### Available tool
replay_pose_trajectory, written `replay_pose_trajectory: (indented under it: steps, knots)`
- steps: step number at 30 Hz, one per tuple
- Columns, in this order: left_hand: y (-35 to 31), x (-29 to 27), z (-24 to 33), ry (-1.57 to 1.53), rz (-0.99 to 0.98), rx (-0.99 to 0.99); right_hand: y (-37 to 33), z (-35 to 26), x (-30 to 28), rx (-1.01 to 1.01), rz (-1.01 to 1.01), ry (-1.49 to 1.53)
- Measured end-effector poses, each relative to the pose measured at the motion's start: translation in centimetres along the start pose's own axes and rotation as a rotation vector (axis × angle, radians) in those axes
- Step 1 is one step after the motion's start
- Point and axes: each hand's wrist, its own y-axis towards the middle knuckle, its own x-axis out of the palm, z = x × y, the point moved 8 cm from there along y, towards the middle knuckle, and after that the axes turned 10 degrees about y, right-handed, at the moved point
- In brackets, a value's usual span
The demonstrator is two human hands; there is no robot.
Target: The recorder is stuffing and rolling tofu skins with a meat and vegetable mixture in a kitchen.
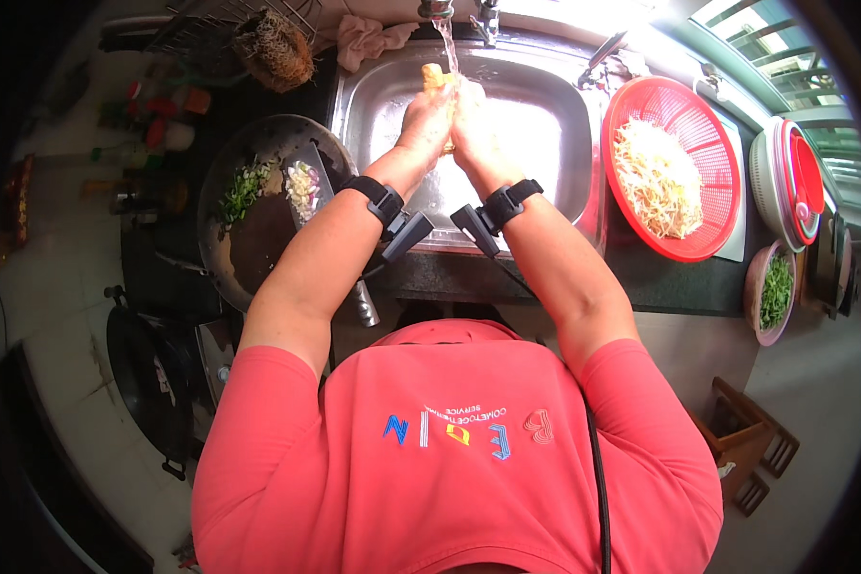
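Note:
Water runs from a tap (437, 10) over my two hands, which are pressed together above the steel sink (364, 100). My left hand (425, 121) and my right hand (472, 120) are closed around a yellowish-orange piece (434, 74). Only its top end sticks out past the fingers, with a sliver showing lower down between the palms, so I cannot make out its kind. Both wrists wear black straps with small dark devices, and these hang over the sink's front edge.
Left of the sink, a round dark board (249, 258) carries chopped greens (247, 194), chopped pale pieces (302, 187) and a cleaver (364, 304). A red colander (625, 210) of bean sprouts (660, 182) stands right. Beyond it are nested basins (780, 187) and a bowl of greens (777, 292).

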Motion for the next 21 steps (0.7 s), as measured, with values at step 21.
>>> replay_pose_trajectory:
  steps: [21]
  knots:
    - [-2.4,-1.9,0.1,0.359,0.182,-0.269,1.2,2.5,0.8,0.194,0.035,0.241]
